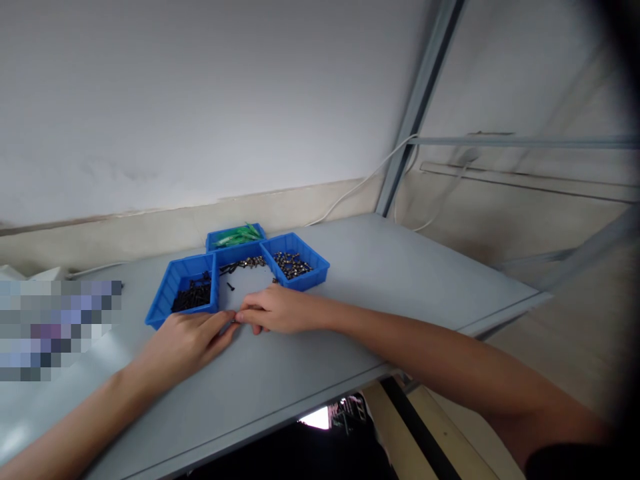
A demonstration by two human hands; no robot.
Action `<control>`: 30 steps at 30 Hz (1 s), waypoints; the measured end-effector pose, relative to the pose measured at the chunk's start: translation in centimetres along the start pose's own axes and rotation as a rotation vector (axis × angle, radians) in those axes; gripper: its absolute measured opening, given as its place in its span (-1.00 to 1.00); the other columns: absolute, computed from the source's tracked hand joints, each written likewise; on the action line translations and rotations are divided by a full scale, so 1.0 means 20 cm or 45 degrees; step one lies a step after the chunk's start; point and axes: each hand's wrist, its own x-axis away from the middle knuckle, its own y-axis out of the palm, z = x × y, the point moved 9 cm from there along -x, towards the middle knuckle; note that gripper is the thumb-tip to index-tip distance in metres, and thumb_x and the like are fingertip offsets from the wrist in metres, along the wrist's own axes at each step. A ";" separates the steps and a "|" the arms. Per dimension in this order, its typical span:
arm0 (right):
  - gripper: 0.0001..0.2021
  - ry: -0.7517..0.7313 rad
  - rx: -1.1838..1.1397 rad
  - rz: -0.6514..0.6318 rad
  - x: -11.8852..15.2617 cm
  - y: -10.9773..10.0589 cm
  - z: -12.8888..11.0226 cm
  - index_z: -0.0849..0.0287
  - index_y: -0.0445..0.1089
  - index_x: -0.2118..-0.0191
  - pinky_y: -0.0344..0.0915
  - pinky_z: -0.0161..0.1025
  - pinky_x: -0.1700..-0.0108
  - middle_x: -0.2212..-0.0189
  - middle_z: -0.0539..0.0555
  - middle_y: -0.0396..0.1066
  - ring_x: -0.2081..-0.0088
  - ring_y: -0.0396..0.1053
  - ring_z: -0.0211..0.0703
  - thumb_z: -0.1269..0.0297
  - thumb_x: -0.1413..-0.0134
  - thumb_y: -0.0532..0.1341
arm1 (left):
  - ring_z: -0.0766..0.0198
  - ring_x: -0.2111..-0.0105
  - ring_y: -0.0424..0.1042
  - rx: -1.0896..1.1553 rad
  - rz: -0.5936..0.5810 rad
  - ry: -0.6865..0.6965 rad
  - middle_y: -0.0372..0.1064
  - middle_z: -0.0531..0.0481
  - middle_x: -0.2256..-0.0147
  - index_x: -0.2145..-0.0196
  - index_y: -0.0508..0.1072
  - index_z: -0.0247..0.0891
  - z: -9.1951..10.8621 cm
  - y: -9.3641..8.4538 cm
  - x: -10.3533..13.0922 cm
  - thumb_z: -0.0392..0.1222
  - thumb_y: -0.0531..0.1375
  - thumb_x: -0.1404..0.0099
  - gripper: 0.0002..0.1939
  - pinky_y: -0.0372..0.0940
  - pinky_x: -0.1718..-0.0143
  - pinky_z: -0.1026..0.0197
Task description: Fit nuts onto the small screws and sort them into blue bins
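Note:
Above the grey table, my left hand and my right hand meet, fingertips touching. Both are closed in a pinch around a tiny part that the fingers mostly hide; I cannot tell its kind. Just left of the fingers stands a blue bin of black screws. Beyond my right hand, another blue bin holds small shiny metal pieces. Between the bins lies a loose black screw. Farther back is a row of small metal parts.
Behind these, a third blue bin contains green strips. A white cable runs along the wall to a metal post. The table ends at a front edge near my forearms. A blurred-out area covers the left side.

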 end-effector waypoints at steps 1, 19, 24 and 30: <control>-0.74 0.016 0.001 0.024 0.00 -0.01 0.01 0.19 0.30 0.31 0.14 -0.37 0.43 0.48 -0.01 0.42 0.47 0.31 -0.32 0.10 -0.10 0.04 | 0.32 0.57 0.39 0.006 0.000 -0.003 0.38 0.06 0.54 0.23 0.39 -0.25 0.00 0.00 0.00 -0.13 -0.04 -0.33 -0.75 0.23 0.54 0.28; -0.80 -0.049 0.075 -0.009 0.00 0.00 -0.02 0.19 0.30 0.36 0.13 -0.36 0.42 0.48 -0.03 0.42 0.51 0.27 -0.35 0.23 -0.13 0.01 | 0.32 0.58 0.38 -0.002 -0.022 -0.009 0.37 0.08 0.55 0.23 0.39 -0.24 0.00 0.01 0.00 -0.12 -0.04 -0.34 -0.75 0.21 0.55 0.27; -0.76 0.000 0.033 0.021 0.00 -0.01 0.00 0.18 0.27 0.23 0.13 -0.37 0.44 0.48 -0.02 0.43 0.47 0.31 -0.31 0.13 -0.09 0.06 | 0.30 0.55 0.41 0.007 -0.023 -0.020 0.39 0.06 0.52 0.23 0.38 -0.24 -0.01 0.02 0.00 -0.12 -0.04 -0.34 -0.75 0.23 0.53 0.26; -0.83 -0.028 0.038 -0.003 0.00 0.00 -0.01 0.19 0.25 0.24 0.13 -0.37 0.42 0.47 -0.01 0.43 0.46 0.30 -0.32 0.24 -0.08 0.07 | 0.31 0.56 0.40 0.008 -0.035 -0.017 0.37 0.07 0.54 0.20 0.38 -0.23 -0.01 0.01 -0.01 -0.11 -0.05 -0.34 -0.74 0.23 0.53 0.27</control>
